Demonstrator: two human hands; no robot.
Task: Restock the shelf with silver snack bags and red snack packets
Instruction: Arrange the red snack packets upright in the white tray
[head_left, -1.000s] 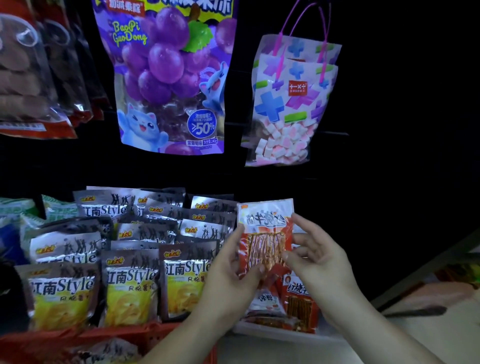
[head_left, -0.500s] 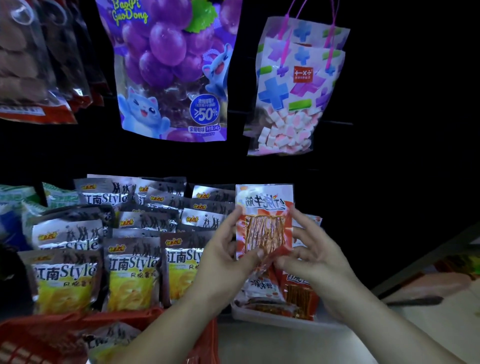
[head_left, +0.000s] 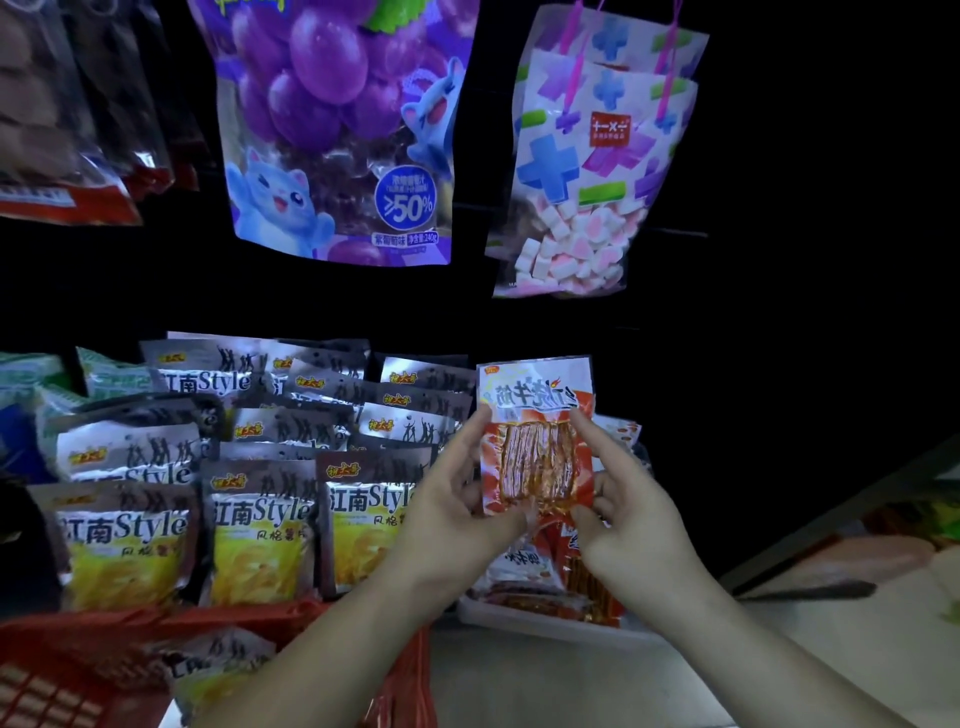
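Upright, red snack packet (head_left: 537, 441), long axis vertical

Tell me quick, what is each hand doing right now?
Left hand: holding the red snack packet by its left edge.
Right hand: holding the same packet by its right edge.

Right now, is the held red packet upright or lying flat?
Upright. The red snack packet stands header-up, pinched at its sides by the left hand and right hand.
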